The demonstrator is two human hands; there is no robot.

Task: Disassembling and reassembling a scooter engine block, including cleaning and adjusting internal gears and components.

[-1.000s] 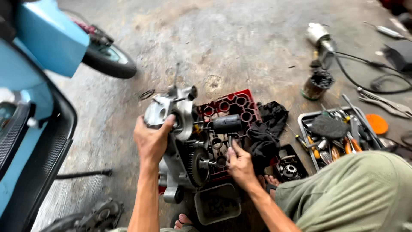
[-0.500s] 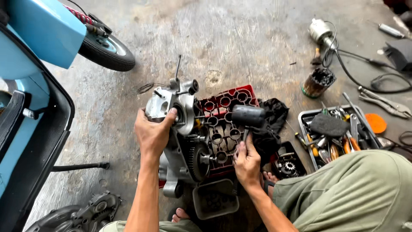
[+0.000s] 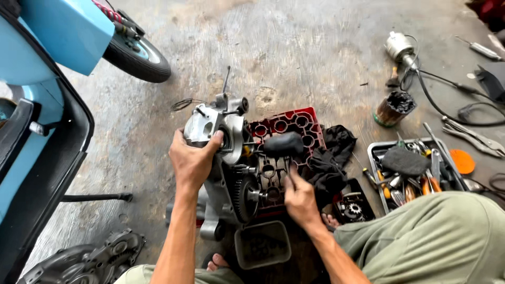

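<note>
A grey metal engine case with a gear on its side stands on a red plastic crate on the concrete floor. My left hand grips the upper left part of the case. My right hand holds the handle of a black rubber mallet, whose head hovers just right of the case top, over the crate.
A blue scooter and its wheel fill the left side. A black rag, a tool tray, a small black tray, an engine cover, a can and cables lie around.
The mallet head swung out to the right, then came back left toward the engine case. My left hand kept its grip on the case.
</note>
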